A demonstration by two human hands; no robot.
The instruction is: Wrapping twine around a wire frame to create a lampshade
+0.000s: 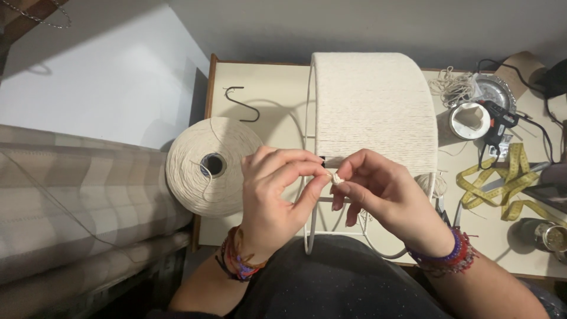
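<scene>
My left hand (276,192) and my right hand (381,192) meet in front of me, both pinching a small bundle of cream cord (337,178) between thumbs and fingertips. Just behind the hands stands a white wire frame (309,127) wrapped with cream cord (374,109) over its upper part. A big cone of the same cream cord (209,164) lies on its side to the left of my left hand. Both wrists wear beaded bracelets.
On the cream table (266,88) lie a black metal hook (242,106), a loose cord bundle (453,87), a tape roll (469,120), a black glue gun (498,127), a yellow measuring tape (502,183) and a jar (546,235). A plaid sofa (77,195) sits left.
</scene>
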